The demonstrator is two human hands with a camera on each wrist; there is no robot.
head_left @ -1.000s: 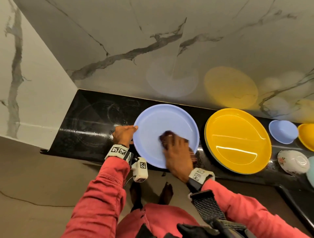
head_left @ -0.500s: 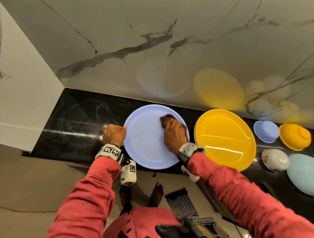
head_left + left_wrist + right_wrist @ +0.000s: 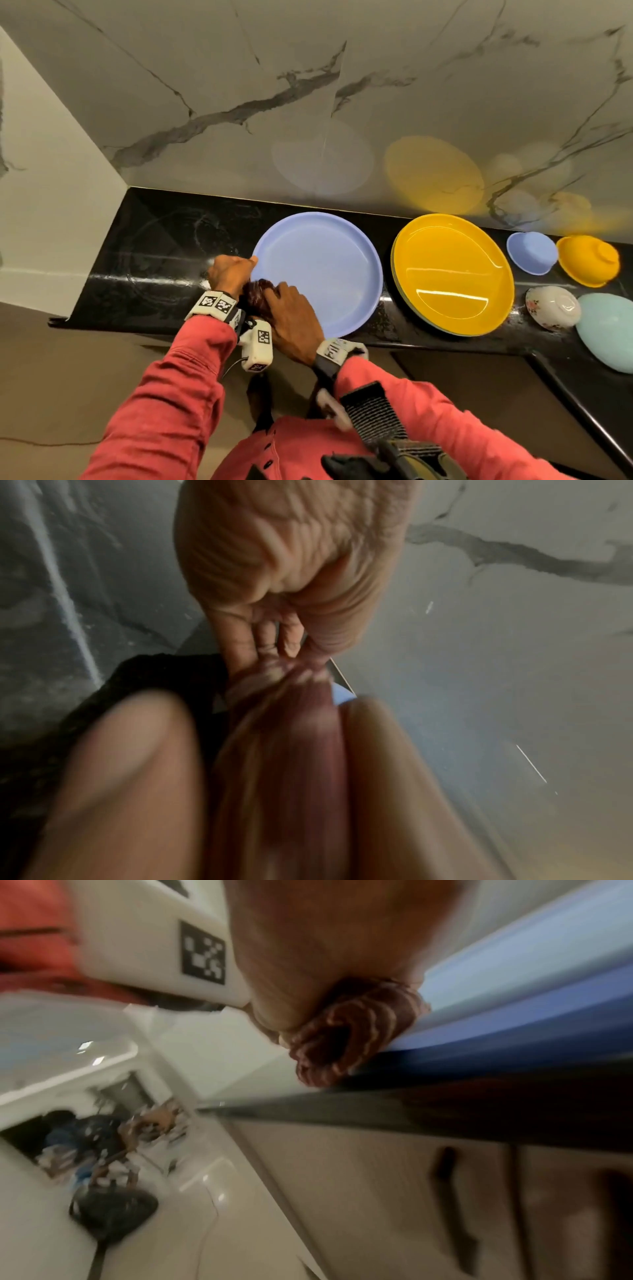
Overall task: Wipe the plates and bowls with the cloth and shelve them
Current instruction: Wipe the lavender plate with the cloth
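Observation:
A large blue plate (image 3: 325, 270) lies flat on the black counter (image 3: 164, 246). My left hand (image 3: 233, 272) holds the plate's left rim, thumb on the edge. My right hand (image 3: 291, 315) grips a bunched dark red cloth (image 3: 258, 296) and presses it on the plate's near-left rim, just beside my left wrist. The right wrist view shows the cloth (image 3: 349, 1034) squeezed under my palm against the blue plate's edge (image 3: 514, 1020). In the left wrist view my left fingers (image 3: 274, 631) curl at the rim, blurred.
Right of the blue plate sits a yellow plate (image 3: 452, 274) stacked on others. Further right are a small blue bowl (image 3: 531, 251), an upturned yellow bowl (image 3: 587, 260), an upturned floral white bowl (image 3: 553, 306) and a pale teal bowl (image 3: 606, 329). A marble wall (image 3: 308, 102) backs the counter.
My right hand has swept the cloth from the plate's upper right area down to its near-left rim. The left hand stays on the left rim.

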